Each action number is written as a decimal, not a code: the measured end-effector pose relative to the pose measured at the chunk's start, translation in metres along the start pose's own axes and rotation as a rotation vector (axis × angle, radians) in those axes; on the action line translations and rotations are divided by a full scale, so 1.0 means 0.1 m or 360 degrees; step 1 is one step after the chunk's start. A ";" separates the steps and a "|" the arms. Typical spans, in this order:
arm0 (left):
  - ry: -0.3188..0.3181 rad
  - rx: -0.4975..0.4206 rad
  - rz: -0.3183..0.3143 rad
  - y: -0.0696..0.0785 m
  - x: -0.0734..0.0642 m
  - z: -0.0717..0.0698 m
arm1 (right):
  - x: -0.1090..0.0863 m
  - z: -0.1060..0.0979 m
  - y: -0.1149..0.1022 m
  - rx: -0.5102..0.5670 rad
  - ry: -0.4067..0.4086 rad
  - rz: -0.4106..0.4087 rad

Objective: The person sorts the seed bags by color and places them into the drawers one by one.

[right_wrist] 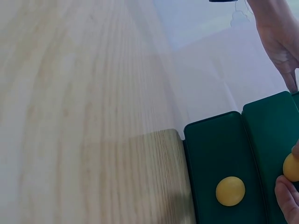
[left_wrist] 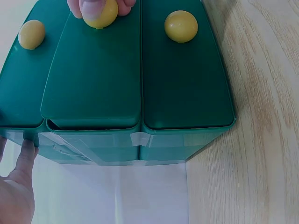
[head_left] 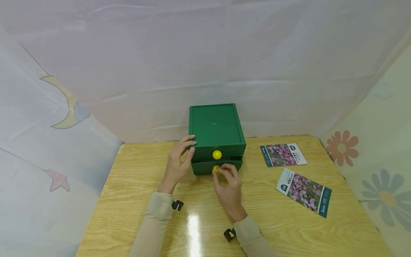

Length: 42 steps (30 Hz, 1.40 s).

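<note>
Just below the centre of the head view, the right hand (head_left: 229, 189) pinches a glossy yellow round knob (head_left: 215, 169), directly in front of its slightly projecting green plastic drawer (head_left: 202, 167), whose front runs long from side to side. The left hand (head_left: 177, 166), fingers extended, touches the left side of the green boxy plastic cabinet (head_left: 214, 125) at mid-frame.

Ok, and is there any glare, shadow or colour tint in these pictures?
Head view: a bright glare streak on the tabletop, low near the centre; left wrist view: the green drawer unit looks bluish; right wrist view: a soft shadow on the tabletop beside the drawer unit.
</note>
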<state>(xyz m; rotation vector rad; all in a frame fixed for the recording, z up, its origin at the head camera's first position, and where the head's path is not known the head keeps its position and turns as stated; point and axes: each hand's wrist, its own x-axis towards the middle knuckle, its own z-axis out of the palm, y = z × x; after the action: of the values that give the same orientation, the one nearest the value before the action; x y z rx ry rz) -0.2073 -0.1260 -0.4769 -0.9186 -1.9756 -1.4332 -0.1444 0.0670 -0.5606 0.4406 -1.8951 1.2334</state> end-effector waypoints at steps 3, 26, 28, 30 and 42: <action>-0.0007 0.0004 -0.0024 -0.08 -0.03 0.01 | 0.01 0.01 0.03 0.0000 -0.0006 0.0010; 0.0011 -0.0008 0.0012 0.09 0.03 0.01 | 0.20 0.04 -0.10 0.0058 0.0070 0.0024; 0.0011 -0.0006 0.0003 0.15 0.05 -0.01 | 0.23 0.03 -0.17 0.0085 0.0068 0.0048; 0.0007 -0.0004 -0.0008 0.20 0.06 -0.01 | 0.24 0.01 -0.21 0.0117 0.0068 0.0082; 0.0004 -0.0017 -0.0023 0.21 0.07 -0.01 | 0.12 -0.08 -0.25 0.0280 0.0043 0.0491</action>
<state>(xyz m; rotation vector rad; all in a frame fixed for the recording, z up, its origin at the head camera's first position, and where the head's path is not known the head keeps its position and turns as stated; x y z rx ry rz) -0.1950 -0.1212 -0.4587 -0.9087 -1.9782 -1.4532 -0.1314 0.0645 -0.5344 0.2250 -1.8875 1.6080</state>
